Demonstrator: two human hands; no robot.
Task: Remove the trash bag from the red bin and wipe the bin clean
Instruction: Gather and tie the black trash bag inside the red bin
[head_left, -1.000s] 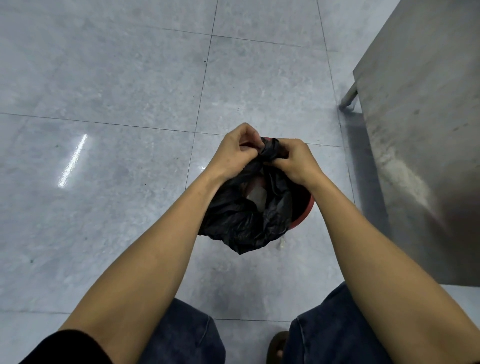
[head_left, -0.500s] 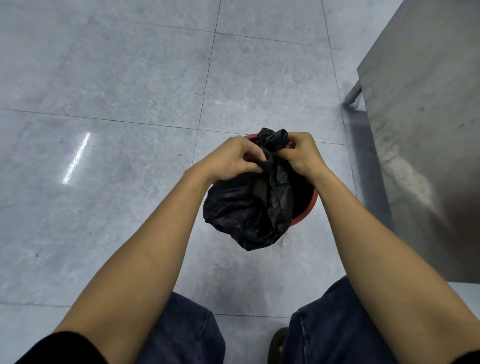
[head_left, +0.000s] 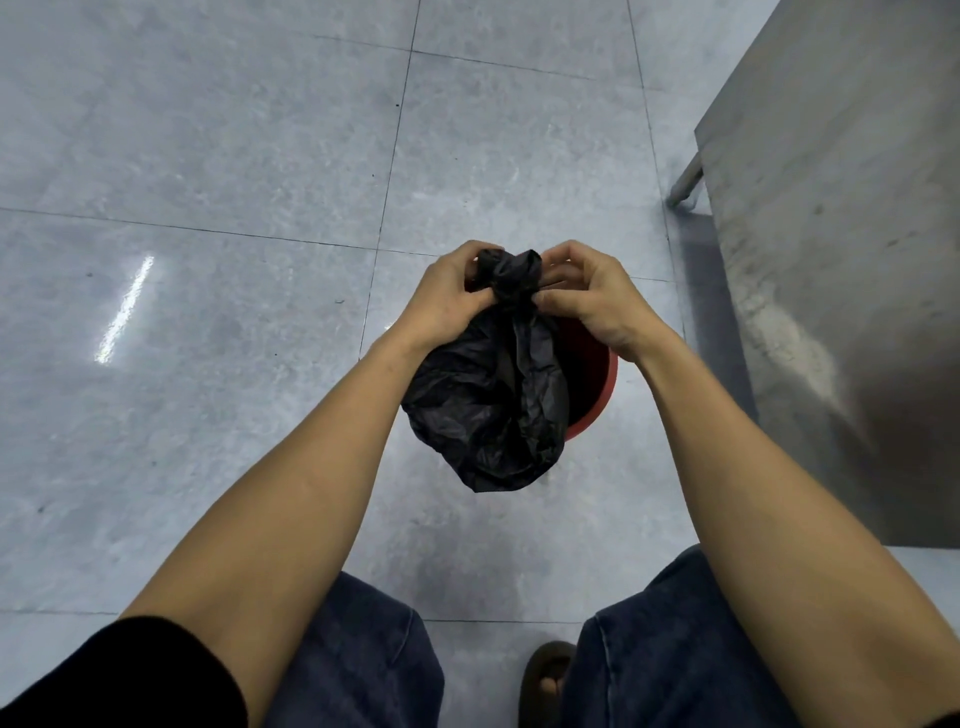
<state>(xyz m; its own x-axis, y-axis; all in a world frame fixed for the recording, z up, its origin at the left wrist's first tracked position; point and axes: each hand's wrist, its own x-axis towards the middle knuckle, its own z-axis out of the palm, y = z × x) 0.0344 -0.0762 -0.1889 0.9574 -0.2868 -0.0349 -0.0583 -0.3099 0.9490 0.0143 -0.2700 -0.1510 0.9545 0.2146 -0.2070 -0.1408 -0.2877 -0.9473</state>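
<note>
A black trash bag (head_left: 488, 405) hangs in the air above the red bin (head_left: 597, 387), which stands on the grey tiled floor and is mostly hidden behind the bag. The bag's top is gathered into a knotted bunch. My left hand (head_left: 449, 299) grips that bunch from the left. My right hand (head_left: 592, 296) pinches it from the right with curled fingers. Only the right part of the bin's rim and dark inside show.
A stainless steel table (head_left: 841, 218) with a metal leg (head_left: 685, 182) stands close on the right. Grey floor tiles (head_left: 208, 312) stretch to the left and ahead. My knees in dark jeans and one sandalled foot (head_left: 545, 680) are at the bottom.
Both hands have worked the bag's neck into a tighter knotted bunch, and the bag's open mouth has closed. The bag hangs a little higher and straighter above the bin.
</note>
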